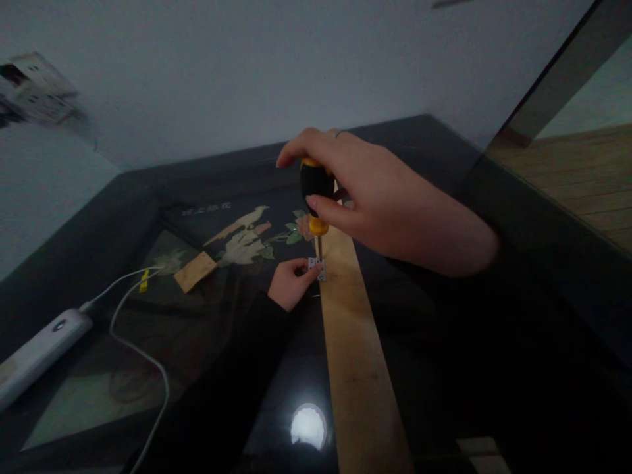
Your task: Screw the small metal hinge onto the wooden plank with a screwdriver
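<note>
Snugly curled right hand: thumb and fingers wrapped round the handle of the screwdriver, probably to keep its shaft near upright.
Left hand: fingertips pinched nearly together on the hinge-like plate, right beside the shaft's lower end, likely to stop it slipping; whether the tip touched it, I could not tell.
Plank: lay under those fingertips, apparently flat for firm backing.
Wooden block: rested left of the left fingers, apart.
White cable: looped farther left, clear of both hands.
Table: spread beneath everything, beyond the right fingers too.
</note>
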### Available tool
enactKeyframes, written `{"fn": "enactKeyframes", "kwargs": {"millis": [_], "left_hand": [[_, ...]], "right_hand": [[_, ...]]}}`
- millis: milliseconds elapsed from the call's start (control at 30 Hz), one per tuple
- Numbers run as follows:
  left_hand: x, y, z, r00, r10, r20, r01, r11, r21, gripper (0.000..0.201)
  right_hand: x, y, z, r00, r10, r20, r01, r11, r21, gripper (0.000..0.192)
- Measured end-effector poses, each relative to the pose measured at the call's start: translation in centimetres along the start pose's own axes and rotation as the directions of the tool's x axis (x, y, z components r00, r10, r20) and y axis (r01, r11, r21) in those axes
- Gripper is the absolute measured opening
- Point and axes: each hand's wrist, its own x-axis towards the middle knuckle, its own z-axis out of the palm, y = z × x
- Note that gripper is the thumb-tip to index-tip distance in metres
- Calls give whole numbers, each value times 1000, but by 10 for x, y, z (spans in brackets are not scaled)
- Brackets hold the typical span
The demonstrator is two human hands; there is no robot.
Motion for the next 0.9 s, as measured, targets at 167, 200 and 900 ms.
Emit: {"fn": "enactKeyframes", "kwargs": {"millis": [167,200,900], "left_hand": [[0,-2,1,1000,-18,-3,18,999,30,35],[0,-2,1,1000,-18,-7,18,999,38,35],[-1,-4,3,1000,-7,-21,6,1000,-16,33]], "right_hand": [[3,-6,14,987,117,-108,-133,977,-164,35],[4,-6,14,987,115,-111,-133,976,-171,34],[1,0,-4,999,-38,-3,38,999,-24,39]]}}
